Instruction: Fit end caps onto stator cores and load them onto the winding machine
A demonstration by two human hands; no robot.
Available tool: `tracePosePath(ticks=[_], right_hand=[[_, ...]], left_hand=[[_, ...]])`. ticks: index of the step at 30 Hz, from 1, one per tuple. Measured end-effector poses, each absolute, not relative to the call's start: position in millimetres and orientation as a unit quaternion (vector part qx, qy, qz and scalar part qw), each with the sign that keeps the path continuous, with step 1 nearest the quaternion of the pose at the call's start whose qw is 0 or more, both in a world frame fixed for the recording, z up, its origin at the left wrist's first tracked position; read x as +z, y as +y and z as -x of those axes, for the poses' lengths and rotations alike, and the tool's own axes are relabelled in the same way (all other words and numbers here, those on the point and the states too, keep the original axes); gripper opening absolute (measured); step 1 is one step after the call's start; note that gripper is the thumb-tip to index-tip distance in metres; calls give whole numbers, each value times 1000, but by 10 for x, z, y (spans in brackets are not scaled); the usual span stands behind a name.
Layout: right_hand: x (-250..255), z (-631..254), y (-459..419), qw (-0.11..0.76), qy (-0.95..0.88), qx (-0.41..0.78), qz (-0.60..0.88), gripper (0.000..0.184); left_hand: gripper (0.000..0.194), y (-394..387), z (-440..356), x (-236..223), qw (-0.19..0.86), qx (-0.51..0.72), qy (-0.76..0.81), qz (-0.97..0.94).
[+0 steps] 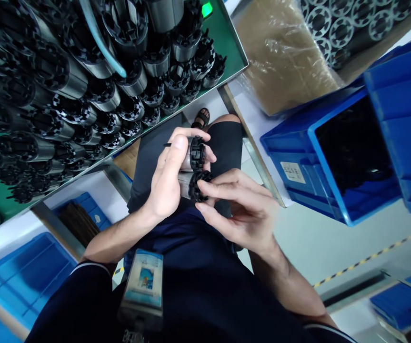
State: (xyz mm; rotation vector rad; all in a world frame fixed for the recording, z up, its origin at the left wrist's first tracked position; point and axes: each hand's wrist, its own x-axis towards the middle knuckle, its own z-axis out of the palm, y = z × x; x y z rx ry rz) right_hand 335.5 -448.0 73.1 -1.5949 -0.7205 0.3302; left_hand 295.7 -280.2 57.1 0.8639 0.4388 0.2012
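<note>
My left hand is wrapped round two short grey cylinders with black toothed end caps, held side by side over my lap. The upper cylinder's cap sits by my left fingertips. My right hand pinches the black cap of the lower cylinder with thumb and forefinger. Both hands are closed on the parts.
A green-topped table at upper left carries several rows of the same grey cylinders. A blue bin with dark contents stands to the right. More blue bins sit under the table. A badge hangs at my chest.
</note>
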Motion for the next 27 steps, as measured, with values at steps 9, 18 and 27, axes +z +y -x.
tracePosePath(ticks=[9, 18, 27], right_hand=[[733, -3461, -4560, 613, -337, 192, 688, 56], [726, -3511, -4617, 584, -389, 178, 690, 65], [794, -3301, -4598, 549, -342, 73, 759, 82]], left_hand=[[66, -2805, -2911, 672, 882, 30, 239, -405], [64, -2844, -2849, 597, 879, 32, 235, -413], [61, -2828, -2826, 744, 836, 88, 246, -482]])
